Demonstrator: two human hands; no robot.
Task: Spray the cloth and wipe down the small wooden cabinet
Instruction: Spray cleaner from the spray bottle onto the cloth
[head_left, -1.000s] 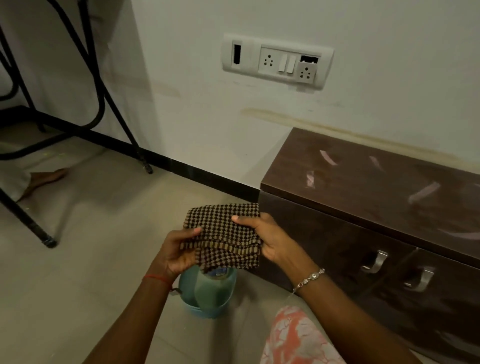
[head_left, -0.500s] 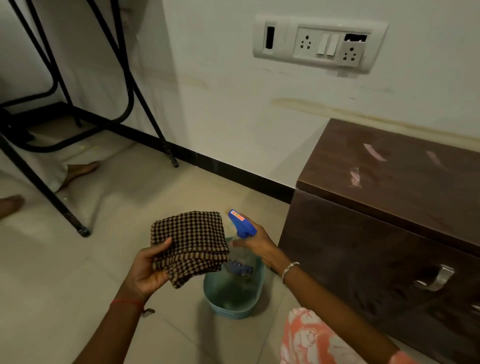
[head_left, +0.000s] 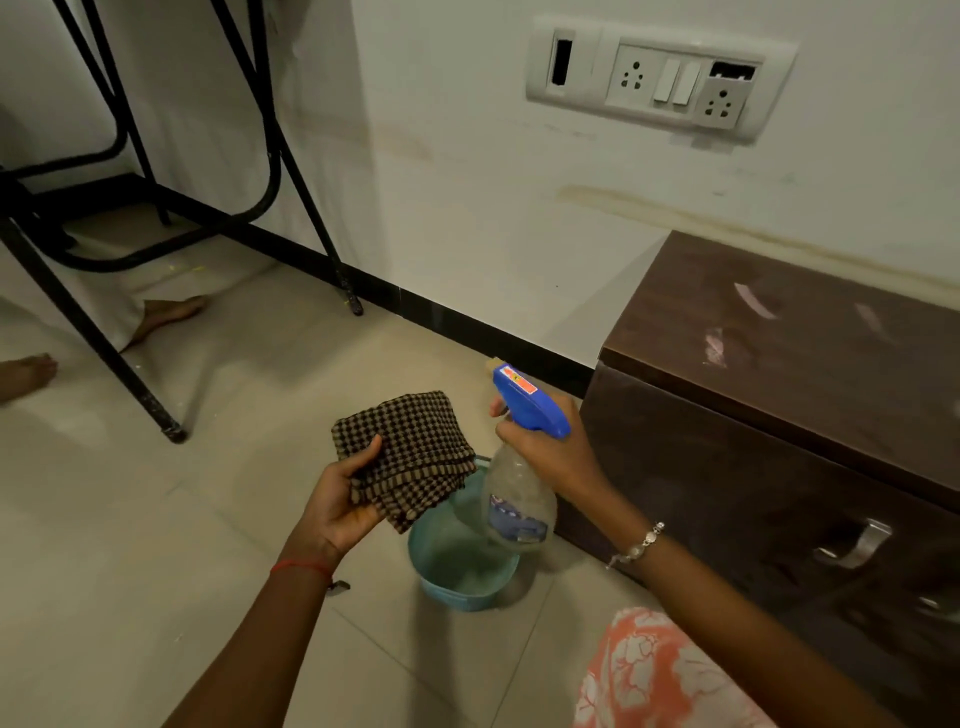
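My left hand (head_left: 340, 496) holds a folded brown-and-black checked cloth (head_left: 410, 452) flat above the floor, thumb on top. My right hand (head_left: 545, 452) grips the neck of a clear spray bottle (head_left: 517, 501) with a blue trigger head (head_left: 527, 400), lifted just right of the cloth, nozzle pointing up and left. The small dark wooden cabinet (head_left: 789, 332) stands against the wall at the right, with pale smears on its top and metal handles (head_left: 854, 543) on its front.
A teal plastic tub (head_left: 457, 582) sits on the tiled floor below the bottle. A black metal frame (head_left: 104, 332) stands at the left, with another person's bare feet (head_left: 166, 314) under it. A switch and socket plate (head_left: 660, 78) is on the wall.
My right hand let go of the cloth, took the spray bottle out of the tub and raised it beside the cloth. My left hand kept the cloth and shifted left.
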